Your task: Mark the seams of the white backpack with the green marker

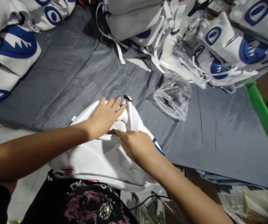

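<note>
The white bag (89, 157) lies at the near edge of the gray-covered counter (70, 71), its lower part extending past the edge toward the wearer's body. It shows smooth white panels, a dotted padded section, a black buckle (127, 98) at the far end of a strap (134, 116), blue trim (158, 147) at the right and small red tags (93, 180) along the near seam.

The left hand (106, 116) is open, palm down, fingers slightly spread, pressing on the bag's upper part. The right hand (137, 144) is closed around a small tool (112, 132) with a dark tip and a touch of green, apparently a cutter or snips; most of it is covered by the fingers.

The tool's tip is at a fold of the bag, between the hands; the exact contact point cannot be made out. The left hand and forearm cover part of the bag's upper section, and its underside is hidden.
</note>
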`<state>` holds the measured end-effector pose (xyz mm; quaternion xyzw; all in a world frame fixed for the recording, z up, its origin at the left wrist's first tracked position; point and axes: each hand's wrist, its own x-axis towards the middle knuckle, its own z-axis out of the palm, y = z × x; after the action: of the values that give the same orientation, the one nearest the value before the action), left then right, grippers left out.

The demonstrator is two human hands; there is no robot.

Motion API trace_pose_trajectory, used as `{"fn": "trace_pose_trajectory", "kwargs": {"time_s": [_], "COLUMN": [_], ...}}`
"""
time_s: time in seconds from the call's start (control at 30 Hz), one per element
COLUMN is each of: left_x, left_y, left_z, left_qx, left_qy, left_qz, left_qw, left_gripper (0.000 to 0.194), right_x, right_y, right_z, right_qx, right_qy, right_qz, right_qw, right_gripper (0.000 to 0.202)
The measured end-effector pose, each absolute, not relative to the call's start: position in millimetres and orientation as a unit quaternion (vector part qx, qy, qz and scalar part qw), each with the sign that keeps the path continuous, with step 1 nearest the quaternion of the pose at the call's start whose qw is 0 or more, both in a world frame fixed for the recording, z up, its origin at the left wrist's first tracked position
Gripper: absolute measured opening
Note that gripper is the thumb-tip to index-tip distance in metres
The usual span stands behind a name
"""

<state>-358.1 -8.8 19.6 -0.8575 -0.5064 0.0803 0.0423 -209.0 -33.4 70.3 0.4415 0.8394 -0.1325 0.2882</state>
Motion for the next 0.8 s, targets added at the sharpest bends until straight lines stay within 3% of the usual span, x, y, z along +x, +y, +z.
{"fn": "trace_pose_trajectory", "kwargs": {"time_s": [0.47,0.8], "left_x": [-361,-353], "left_y": [-8,-6], "left_z": [22,7], "left_qx": [-0.863,-0.849], "left_qy": [-0.5,-0.525], "left_qz": [0.072,0.054], "left_qw": [0.021,0.025], "left_gripper": [0.078,0.081], "right_x": [-215,-222], "right_y": [-38,-43], "right_z": [72,67], "right_qx": [0.471,0.51], "right_qy": [0.818,0.818], "right_qz": [-0.133,-0.146], "right_qw": [0.303,0.224], "right_gripper": [0.028,0.034]}}
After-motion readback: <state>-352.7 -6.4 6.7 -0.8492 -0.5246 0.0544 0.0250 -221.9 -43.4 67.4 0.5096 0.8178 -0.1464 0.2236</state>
